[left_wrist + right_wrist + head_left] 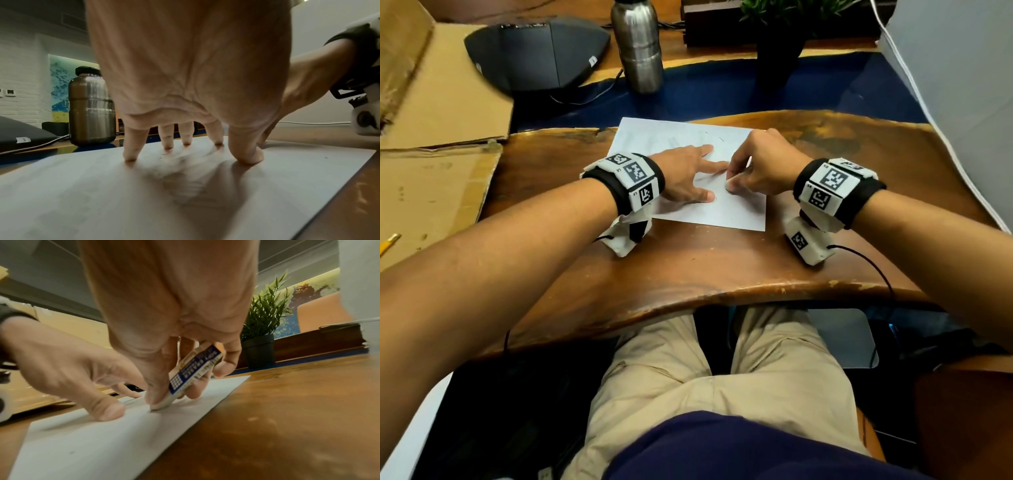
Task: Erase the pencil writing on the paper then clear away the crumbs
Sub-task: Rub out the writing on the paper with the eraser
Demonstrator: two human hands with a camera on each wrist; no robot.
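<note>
Paper [736, 212] sits flat mid-bench [688, 267]. Left hand [685, 178] presses it with fingers spread wide; right hand [763, 168] just beside pinches the eraser [191, 378], tip touching the paper.

paper [736, 212] – white sheet, flat on desk | eraser [192, 376] – white, blue sleeve, tilted, tip on paper
</note>
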